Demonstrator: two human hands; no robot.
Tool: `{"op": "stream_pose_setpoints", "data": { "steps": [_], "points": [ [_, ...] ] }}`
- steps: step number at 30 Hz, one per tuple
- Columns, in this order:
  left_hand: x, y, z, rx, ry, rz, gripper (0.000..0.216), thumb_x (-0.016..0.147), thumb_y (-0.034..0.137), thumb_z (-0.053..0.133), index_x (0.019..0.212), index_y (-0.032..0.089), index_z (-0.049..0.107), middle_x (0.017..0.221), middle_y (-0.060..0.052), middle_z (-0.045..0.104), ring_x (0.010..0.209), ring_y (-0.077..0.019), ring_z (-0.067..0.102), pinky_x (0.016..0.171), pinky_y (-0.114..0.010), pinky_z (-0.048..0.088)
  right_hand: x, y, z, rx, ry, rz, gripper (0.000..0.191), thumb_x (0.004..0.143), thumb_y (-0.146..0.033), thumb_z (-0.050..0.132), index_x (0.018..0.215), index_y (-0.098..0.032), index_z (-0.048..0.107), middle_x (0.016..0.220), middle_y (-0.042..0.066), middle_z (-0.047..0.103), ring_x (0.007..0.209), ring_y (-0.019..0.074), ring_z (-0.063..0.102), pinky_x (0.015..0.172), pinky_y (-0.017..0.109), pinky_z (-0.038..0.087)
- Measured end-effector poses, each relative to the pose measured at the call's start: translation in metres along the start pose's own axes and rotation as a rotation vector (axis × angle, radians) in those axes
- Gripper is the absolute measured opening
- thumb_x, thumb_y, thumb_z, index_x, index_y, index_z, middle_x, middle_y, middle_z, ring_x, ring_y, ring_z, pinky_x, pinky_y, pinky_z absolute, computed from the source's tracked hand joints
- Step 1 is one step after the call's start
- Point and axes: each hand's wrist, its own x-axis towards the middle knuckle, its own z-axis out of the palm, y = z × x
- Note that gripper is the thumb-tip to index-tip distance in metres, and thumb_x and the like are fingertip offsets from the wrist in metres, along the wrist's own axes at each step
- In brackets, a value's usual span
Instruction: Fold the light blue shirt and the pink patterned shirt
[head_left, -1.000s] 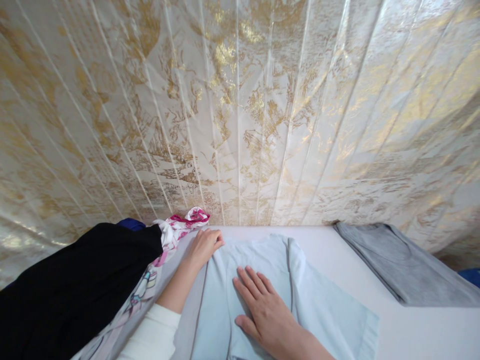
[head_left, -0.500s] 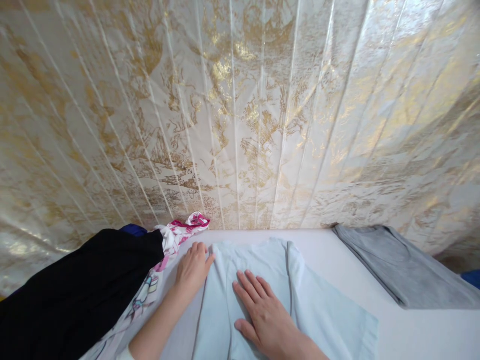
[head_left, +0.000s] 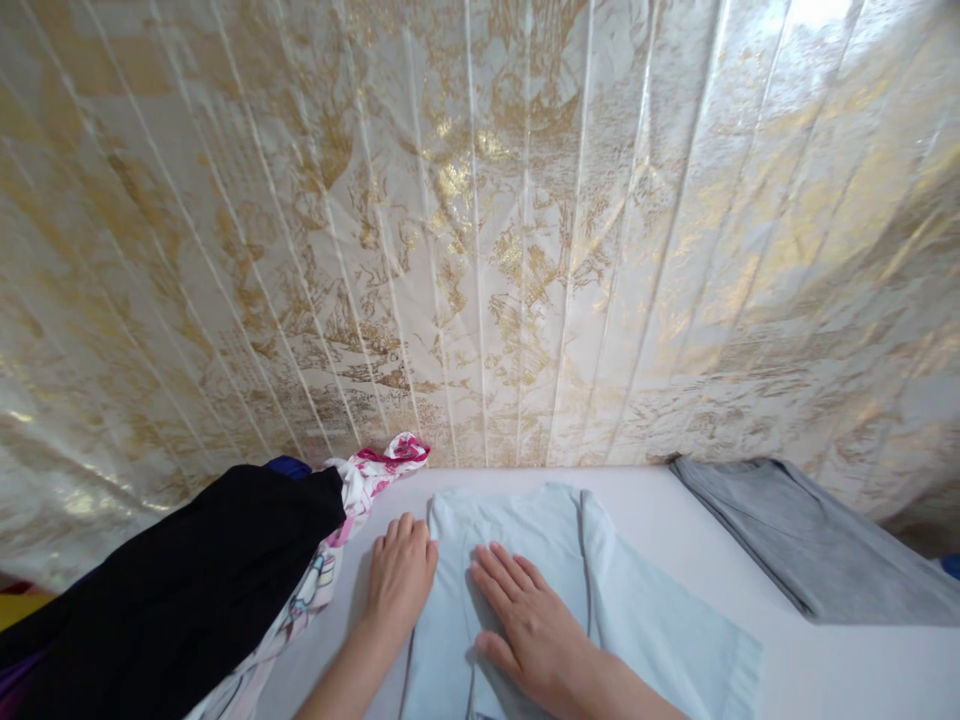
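Observation:
A pale blue garment [head_left: 600, 590] lies flat on the white table [head_left: 825, 670] in front of me. My right hand [head_left: 529, 625] rests palm down on its middle, fingers stretched out and slightly apart. My left hand [head_left: 400, 577] lies at the garment's left edge, fingers together and curled down over the fabric fold, thumb on the blue cloth. I cannot make out whether the fingers pinch the edge or only press on it.
A black garment [head_left: 172, 590] is heaped at the left over a white cloth with pink and cartoon print [head_left: 360, 480]. A folded grey garment [head_left: 795, 540] lies at the right. A gold-and-white curtain [head_left: 480, 230] hangs directly behind the table.
My left hand has slid back toward me along the garment's left edge. The right hand has stayed in place on the cloth. The view has tilted slightly.

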Motion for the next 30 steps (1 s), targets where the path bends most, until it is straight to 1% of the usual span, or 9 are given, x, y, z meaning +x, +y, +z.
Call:
{"op": "stream_pose_setpoints", "data": {
  "steps": [3, 6, 8, 11, 15, 19, 22, 26, 30],
  "points": [
    [-0.006, 0.004, -0.002, 0.002, 0.018, -0.024, 0.02, 0.092, 0.016, 0.041, 0.096, 0.016, 0.061, 0.103, -0.011, 0.06, 0.1, -0.0273, 0.055, 0.082, -0.037, 0.042, 0.016, -0.001, -0.003, 0.016, -0.011, -0.144, 0.058, 0.098, -0.04, 0.037, 0.151, -0.019, 0.027, 0.158, 0.007, 0.021, 0.146, 0.0223, 0.015, 0.119, 0.044, 0.017],
    [-0.032, 0.009, 0.011, -0.052, 0.09, 0.017, 0.033, 0.087, 0.006, 0.039, 0.113, 0.017, 0.058, 0.12, -0.013, 0.057, 0.109, -0.0272, 0.054, 0.091, -0.04, 0.042, 0.037, 0.006, 0.001, -0.003, -0.035, -0.192, 0.055, 0.097, -0.036, 0.038, 0.148, -0.017, 0.033, 0.156, 0.008, 0.029, 0.144, 0.0225, 0.024, 0.118, 0.043, 0.022],
    [-0.059, 0.01, 0.032, -0.156, 0.121, 0.157, 0.045, 0.084, 0.005, 0.039, 0.122, 0.023, 0.055, 0.132, -0.009, 0.054, 0.119, -0.0241, 0.052, 0.096, -0.036, 0.042, 0.05, 0.014, 0.006, -0.021, -0.016, -0.21, 0.052, 0.097, -0.034, 0.038, 0.147, -0.018, 0.035, 0.155, 0.007, 0.032, 0.143, 0.0216, 0.027, 0.117, 0.042, 0.024],
    [-0.097, 0.006, 0.065, -0.199, 0.082, 0.363, 0.056, 0.079, 0.019, 0.053, 0.134, 0.024, 0.048, 0.139, -0.008, 0.053, 0.124, -0.0257, 0.052, 0.096, -0.032, 0.045, 0.068, 0.025, 0.01, -0.056, 0.009, -0.247, 0.051, 0.097, -0.032, 0.039, 0.146, -0.018, 0.037, 0.155, 0.006, 0.033, 0.142, 0.0195, 0.028, 0.116, 0.04, 0.024],
    [-0.114, -0.001, 0.083, -0.056, 0.189, 0.494, 0.072, 0.079, 0.028, 0.055, 0.147, 0.019, 0.032, 0.146, -0.01, 0.044, 0.131, -0.0255, 0.046, 0.098, -0.031, 0.044, 0.102, 0.034, 0.011, -0.115, 0.002, -0.219, 0.054, 0.098, -0.036, 0.039, 0.148, -0.018, 0.032, 0.156, 0.006, 0.028, 0.143, 0.0188, 0.025, 0.117, 0.04, 0.022],
    [-0.108, 0.001, 0.078, 0.154, 0.397, 0.541, 0.068, 0.077, 0.028, 0.049, 0.143, 0.011, 0.038, 0.137, -0.014, 0.054, 0.122, -0.0251, 0.055, 0.093, -0.032, 0.045, 0.137, 0.035, 0.01, -0.145, 0.01, -0.158, 0.054, 0.098, -0.039, 0.037, 0.148, -0.019, 0.033, 0.156, 0.008, 0.027, 0.144, 0.0222, 0.024, 0.117, 0.045, 0.02],
    [-0.1, 0.001, 0.067, 0.22, 0.479, 0.566, 0.06, 0.074, 0.026, 0.049, 0.131, 0.007, 0.051, 0.129, -0.017, 0.06, 0.115, -0.0257, 0.06, 0.088, -0.035, 0.046, 0.138, 0.034, 0.002, -0.16, 0.023, -0.149, 0.054, 0.098, -0.037, 0.038, 0.149, -0.019, 0.032, 0.155, 0.009, 0.028, 0.144, 0.0226, 0.023, 0.117, 0.046, 0.02],
    [-0.086, -0.006, 0.043, 0.172, 0.433, 0.544, 0.052, 0.079, 0.025, 0.048, 0.128, 0.009, 0.055, 0.134, -0.015, 0.056, 0.118, -0.0236, 0.058, 0.09, -0.035, 0.046, 0.101, 0.03, -0.006, -0.148, 0.044, -0.114, 0.057, 0.098, -0.032, 0.036, 0.15, -0.012, 0.027, 0.157, 0.012, 0.022, 0.145, 0.0226, 0.019, 0.117, 0.045, 0.021],
    [-0.076, -0.007, 0.032, 0.129, 0.314, 0.485, 0.051, 0.084, 0.03, 0.048, 0.13, 0.009, 0.055, 0.137, -0.015, 0.052, 0.123, -0.0272, 0.054, 0.095, -0.04, 0.047, 0.068, 0.025, 0.004, -0.074, 0.017, -0.168, 0.053, 0.097, -0.031, 0.037, 0.148, -0.016, 0.034, 0.156, 0.008, 0.027, 0.144, 0.0205, 0.022, 0.118, 0.042, 0.02]
  ]
}}
